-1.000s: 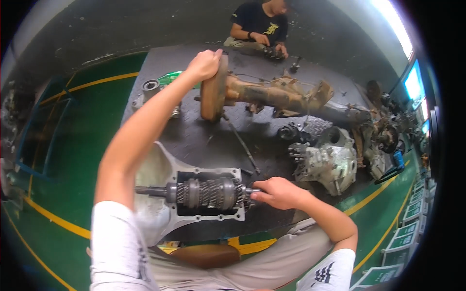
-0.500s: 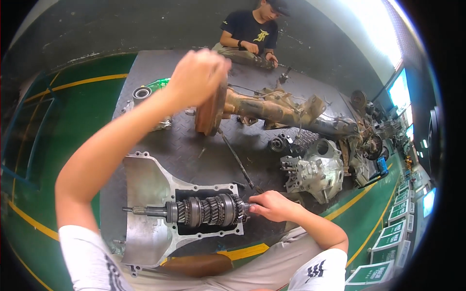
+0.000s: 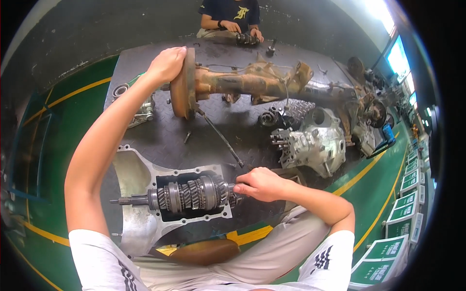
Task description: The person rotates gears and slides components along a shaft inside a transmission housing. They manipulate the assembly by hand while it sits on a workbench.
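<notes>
Pinches the right end of the geared shaft (image 3: pixel 189 195) between thumb and curled fingers of the right hand (image 3: pixel 261 184). Set lengthwise inside the open grey casing (image 3: pixel 137 224), with a splined tip pointing left over the flared end. Rests the left hand (image 3: pixel 169 64) on the upper rim of a rusty drum (image 3: pixel 180 92) — impossible to judge whether with fingers clamped or merely laid there. Faces, past the drum, a rusty axle tube (image 3: pixel 238 83) stretching right across the dark tabletop (image 3: pixel 165 145), and a thin rod (image 3: pixel 221 137) slanting from the drum's foot to near the right hand. Has 1 silver housing (image 3: pixel 318 145) farther right. Bears dark stripes on the 2 white sleeves (image 3: pixel 335 254). Sees across the table a co-worker (image 3: pixel 230 15) in a dark shirt with a yellow emblem (image 3: pixel 241 13), with 2 hands at a dark metal part (image 3: pixel 246 39). Also in sight: a row of green-and-white panels (image 3: pixel 383 252) at right, with white lettering on the green — too small to make out toward the far end.
</notes>
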